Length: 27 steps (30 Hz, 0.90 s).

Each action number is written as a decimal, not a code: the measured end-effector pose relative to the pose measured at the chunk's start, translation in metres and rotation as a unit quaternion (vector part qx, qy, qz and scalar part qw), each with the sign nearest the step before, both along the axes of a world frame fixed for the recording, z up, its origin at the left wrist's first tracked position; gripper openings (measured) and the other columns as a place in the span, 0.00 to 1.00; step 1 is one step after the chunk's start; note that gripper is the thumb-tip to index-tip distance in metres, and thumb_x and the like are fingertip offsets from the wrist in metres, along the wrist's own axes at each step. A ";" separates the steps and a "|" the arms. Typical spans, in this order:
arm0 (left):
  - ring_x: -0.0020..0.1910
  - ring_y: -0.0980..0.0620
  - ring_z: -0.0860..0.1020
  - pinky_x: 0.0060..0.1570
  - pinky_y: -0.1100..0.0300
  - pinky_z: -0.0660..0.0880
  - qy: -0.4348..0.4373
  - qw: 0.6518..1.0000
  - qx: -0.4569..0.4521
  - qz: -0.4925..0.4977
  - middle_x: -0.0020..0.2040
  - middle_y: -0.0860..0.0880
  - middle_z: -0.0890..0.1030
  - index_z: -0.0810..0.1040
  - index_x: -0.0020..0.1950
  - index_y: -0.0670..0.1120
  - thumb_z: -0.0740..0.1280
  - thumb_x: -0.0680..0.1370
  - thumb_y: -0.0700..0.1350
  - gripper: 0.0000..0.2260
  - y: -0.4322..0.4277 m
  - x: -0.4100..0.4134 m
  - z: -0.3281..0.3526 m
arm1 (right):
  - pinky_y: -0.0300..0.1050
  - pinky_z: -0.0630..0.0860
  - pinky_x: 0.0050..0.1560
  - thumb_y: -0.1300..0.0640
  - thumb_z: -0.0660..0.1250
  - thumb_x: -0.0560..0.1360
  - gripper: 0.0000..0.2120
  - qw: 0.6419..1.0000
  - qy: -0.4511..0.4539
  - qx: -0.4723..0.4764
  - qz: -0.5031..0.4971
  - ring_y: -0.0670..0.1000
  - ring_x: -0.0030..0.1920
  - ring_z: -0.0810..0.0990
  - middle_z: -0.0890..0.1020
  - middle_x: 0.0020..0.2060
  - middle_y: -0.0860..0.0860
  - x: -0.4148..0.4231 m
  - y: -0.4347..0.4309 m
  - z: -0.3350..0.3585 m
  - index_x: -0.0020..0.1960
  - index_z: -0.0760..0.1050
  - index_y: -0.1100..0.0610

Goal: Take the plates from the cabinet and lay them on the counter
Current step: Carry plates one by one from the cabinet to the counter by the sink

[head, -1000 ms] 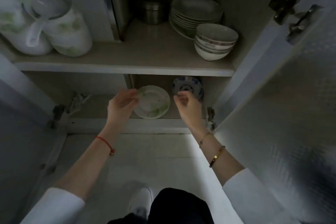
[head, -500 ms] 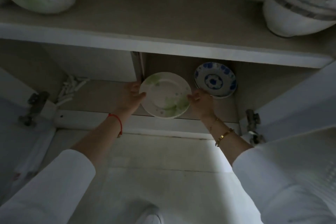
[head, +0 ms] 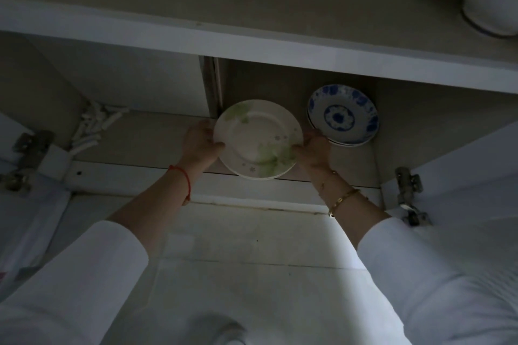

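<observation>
While reaching into the bottom compartment of the cabinet (head: 420,120), clamping the green-flowered plates (head: 258,140) between both hands: left hand (head: 200,143) curling round the left rim with the thumb lying over the top, right hand (head: 314,151) pinching the right rim the same way, fingers narrow and closed on the china. Looking like a small stack rather than one plate, with a second rim peeking out underneath. Tipping towards the camera and hanging over the front edge of the lower shelf (head: 145,134), near its middle divider; hard to tell whether lifting clear or touching at the back. Judging this as the very first pick-up, barely under way. Waiting untouched just beside the right hand, towards the shelf's right back corner: the blue-patterned plates (head: 343,116), again seemingly more than one. Sitting on the upper shelf (head: 252,45), at its right end, a white bowl (head: 487,0), cut off by the frame. Not seeing any counter from here, so nothing laid down as far as shown; carrying out, setting down and coming back for the blue ones all remaining.
</observation>
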<state>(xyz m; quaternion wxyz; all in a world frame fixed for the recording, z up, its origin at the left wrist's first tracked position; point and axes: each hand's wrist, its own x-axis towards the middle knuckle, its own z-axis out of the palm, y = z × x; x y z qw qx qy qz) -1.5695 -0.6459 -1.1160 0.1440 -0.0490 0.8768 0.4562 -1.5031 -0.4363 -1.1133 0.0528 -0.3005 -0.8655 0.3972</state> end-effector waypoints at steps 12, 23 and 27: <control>0.64 0.33 0.76 0.64 0.39 0.73 -0.080 0.984 0.149 0.052 0.62 0.33 0.78 0.77 0.63 0.36 0.61 0.73 0.25 0.19 0.002 0.017 0.022 | 0.38 0.70 0.43 0.71 0.63 0.73 0.13 0.986 0.050 -0.140 -0.070 0.51 0.49 0.74 0.76 0.44 0.51 0.018 0.004 0.001 0.51 0.64 0.59; 0.44 0.50 0.76 0.33 0.61 0.75 -0.125 0.967 0.175 0.136 0.55 0.45 0.76 0.71 0.64 0.44 0.61 0.77 0.28 0.19 -0.039 0.116 0.131 | 0.43 0.70 0.44 0.67 0.60 0.76 0.05 0.972 0.013 -0.213 -0.094 0.50 0.41 0.73 0.73 0.40 0.52 0.108 -0.034 0.101 0.51 0.67 0.62; 0.49 0.46 0.75 0.37 0.58 0.71 -0.148 0.963 0.169 0.151 0.55 0.45 0.77 0.71 0.66 0.40 0.60 0.76 0.27 0.20 -0.062 0.163 0.204 | 0.45 0.72 0.44 0.65 0.61 0.76 0.07 0.963 -0.021 -0.241 -0.115 0.50 0.41 0.74 0.73 0.39 0.49 0.157 -0.059 0.166 0.52 0.66 0.57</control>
